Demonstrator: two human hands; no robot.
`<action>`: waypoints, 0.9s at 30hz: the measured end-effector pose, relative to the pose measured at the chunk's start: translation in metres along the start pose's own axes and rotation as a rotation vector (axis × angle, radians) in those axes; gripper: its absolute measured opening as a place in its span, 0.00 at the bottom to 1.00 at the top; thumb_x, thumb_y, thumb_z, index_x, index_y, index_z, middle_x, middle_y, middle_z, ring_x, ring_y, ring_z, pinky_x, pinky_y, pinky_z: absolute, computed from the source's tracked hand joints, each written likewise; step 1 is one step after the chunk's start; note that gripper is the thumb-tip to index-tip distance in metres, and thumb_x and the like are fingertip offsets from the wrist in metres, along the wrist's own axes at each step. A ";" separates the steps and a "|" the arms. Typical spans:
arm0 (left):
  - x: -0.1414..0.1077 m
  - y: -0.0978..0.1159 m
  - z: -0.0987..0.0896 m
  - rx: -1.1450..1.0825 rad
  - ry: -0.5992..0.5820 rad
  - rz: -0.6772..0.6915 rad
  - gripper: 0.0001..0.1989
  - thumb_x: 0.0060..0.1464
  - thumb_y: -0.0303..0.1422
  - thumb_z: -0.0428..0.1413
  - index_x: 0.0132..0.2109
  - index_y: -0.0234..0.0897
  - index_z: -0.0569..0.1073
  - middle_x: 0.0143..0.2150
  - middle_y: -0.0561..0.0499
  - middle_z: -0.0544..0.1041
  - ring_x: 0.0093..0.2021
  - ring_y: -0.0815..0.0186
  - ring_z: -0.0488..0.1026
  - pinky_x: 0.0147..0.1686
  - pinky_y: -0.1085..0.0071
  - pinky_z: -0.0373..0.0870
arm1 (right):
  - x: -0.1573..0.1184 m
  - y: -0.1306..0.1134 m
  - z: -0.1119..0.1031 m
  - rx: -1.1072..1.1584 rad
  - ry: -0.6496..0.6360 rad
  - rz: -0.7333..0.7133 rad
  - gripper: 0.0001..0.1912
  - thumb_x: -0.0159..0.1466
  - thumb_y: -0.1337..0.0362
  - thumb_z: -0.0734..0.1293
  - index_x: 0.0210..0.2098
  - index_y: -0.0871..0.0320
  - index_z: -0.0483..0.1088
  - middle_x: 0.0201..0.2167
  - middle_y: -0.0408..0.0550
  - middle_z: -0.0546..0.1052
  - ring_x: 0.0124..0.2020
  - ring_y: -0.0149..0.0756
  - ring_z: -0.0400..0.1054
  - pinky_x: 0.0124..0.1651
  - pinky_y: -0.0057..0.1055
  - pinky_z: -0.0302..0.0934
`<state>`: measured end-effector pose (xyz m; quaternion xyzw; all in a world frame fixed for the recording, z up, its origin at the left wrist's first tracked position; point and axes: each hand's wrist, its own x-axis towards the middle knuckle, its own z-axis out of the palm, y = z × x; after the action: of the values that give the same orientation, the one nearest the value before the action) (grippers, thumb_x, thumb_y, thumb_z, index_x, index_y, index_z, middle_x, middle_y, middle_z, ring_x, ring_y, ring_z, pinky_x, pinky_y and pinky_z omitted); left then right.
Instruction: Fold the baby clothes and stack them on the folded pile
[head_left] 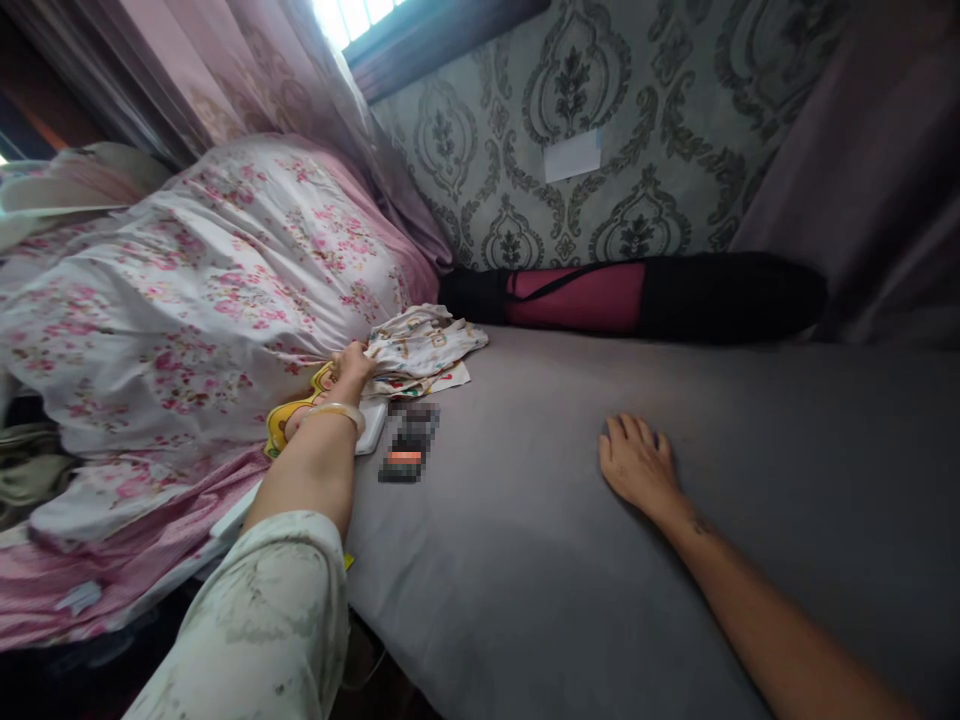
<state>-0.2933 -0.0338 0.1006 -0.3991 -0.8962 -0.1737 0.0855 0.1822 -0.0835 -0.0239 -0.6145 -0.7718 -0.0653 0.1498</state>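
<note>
My left hand (355, 362) reaches to the edge of a crumpled patterned white cloth (427, 345), its fingers closed on the cloth's left side. Beneath my left forearm a yellow cartoon-shaped item (283, 425) and a white flat object (371, 428) are partly covered. A dark phone-like object (409, 443), pixelated, lies just right of them on the grey sheet (517, 520). My right hand (639, 460) rests palm down on the sheet, fingers slightly spread, holding nothing.
A long black and dark-pink bag (585, 298) lies along the patterned wall. White floral fabric (225, 290) is heaped at the left, below pink curtains (247, 70). A white card (573, 156) is on the wall. The sheet's near edge drops away at the lower left.
</note>
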 end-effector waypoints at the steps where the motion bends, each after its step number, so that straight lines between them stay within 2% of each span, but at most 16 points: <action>1: 0.000 0.002 0.000 0.003 -0.009 0.014 0.19 0.46 0.35 0.60 0.47 0.36 0.74 0.46 0.40 0.77 0.53 0.45 0.67 0.50 0.54 0.62 | 0.000 0.000 0.000 -0.007 0.003 -0.002 0.25 0.69 0.62 0.50 0.58 0.67 0.64 0.61 0.62 0.64 0.62 0.53 0.55 0.60 0.52 0.46; 5: -0.001 0.011 0.000 0.038 -0.051 0.079 0.17 0.49 0.40 0.57 0.44 0.35 0.77 0.46 0.37 0.78 0.53 0.43 0.69 0.51 0.51 0.60 | -0.001 -0.002 -0.002 -0.032 0.013 -0.005 0.24 0.69 0.63 0.50 0.57 0.67 0.65 0.61 0.61 0.65 0.61 0.53 0.55 0.60 0.52 0.47; 8: -0.001 0.021 -0.004 0.064 -0.020 0.106 0.15 0.52 0.40 0.53 0.40 0.35 0.78 0.45 0.37 0.78 0.53 0.43 0.69 0.51 0.51 0.60 | -0.001 -0.003 -0.005 -0.038 0.009 -0.013 0.24 0.69 0.63 0.50 0.58 0.67 0.64 0.60 0.62 0.65 0.60 0.53 0.56 0.59 0.51 0.48; 11: 0.002 0.035 -0.010 0.020 0.012 0.165 0.15 0.56 0.38 0.50 0.42 0.34 0.76 0.46 0.37 0.78 0.51 0.45 0.71 0.51 0.52 0.61 | -0.001 -0.002 -0.006 -0.036 0.012 -0.010 0.24 0.69 0.63 0.50 0.57 0.66 0.65 0.60 0.62 0.65 0.59 0.53 0.57 0.59 0.51 0.48; 16: 0.007 0.066 -0.020 -0.198 0.064 0.221 0.13 0.56 0.35 0.50 0.43 0.32 0.73 0.44 0.37 0.77 0.47 0.51 0.72 0.47 0.59 0.66 | -0.001 -0.003 -0.006 -0.014 -0.012 0.002 0.24 0.69 0.62 0.50 0.57 0.66 0.65 0.61 0.62 0.64 0.61 0.53 0.55 0.60 0.52 0.46; 19: 0.004 0.090 -0.028 -0.491 0.125 0.189 0.13 0.53 0.32 0.52 0.44 0.33 0.73 0.40 0.43 0.76 0.43 0.57 0.73 0.44 0.64 0.68 | -0.001 -0.003 -0.007 0.007 -0.024 0.019 0.24 0.69 0.63 0.50 0.58 0.66 0.64 0.61 0.63 0.64 0.62 0.53 0.54 0.60 0.52 0.45; 21: -0.002 0.110 -0.036 -0.752 0.060 0.197 0.14 0.52 0.32 0.53 0.46 0.33 0.73 0.35 0.47 0.75 0.37 0.62 0.73 0.39 0.67 0.69 | -0.001 -0.004 -0.007 0.015 -0.022 0.022 0.24 0.69 0.63 0.50 0.58 0.66 0.64 0.61 0.63 0.64 0.62 0.53 0.54 0.61 0.51 0.45; 24: -0.013 0.142 -0.052 -1.100 -0.144 0.249 0.15 0.50 0.33 0.54 0.45 0.33 0.73 0.29 0.51 0.73 0.28 0.68 0.70 0.32 0.70 0.69 | -0.001 -0.003 -0.006 0.016 -0.011 0.021 0.24 0.69 0.63 0.51 0.58 0.66 0.65 0.61 0.62 0.64 0.62 0.53 0.54 0.61 0.51 0.44; 27: -0.027 0.175 -0.067 -1.314 -0.274 0.307 0.20 0.45 0.28 0.55 0.48 0.32 0.72 0.31 0.51 0.74 0.28 0.70 0.71 0.35 0.70 0.71 | -0.001 -0.002 -0.004 0.018 0.003 0.020 0.24 0.69 0.63 0.51 0.58 0.66 0.65 0.61 0.62 0.64 0.62 0.53 0.54 0.61 0.51 0.44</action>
<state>-0.1444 0.0312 0.1968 -0.5089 -0.5412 -0.6149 -0.2646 0.1806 -0.0859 -0.0198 -0.6205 -0.7661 -0.0575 0.1571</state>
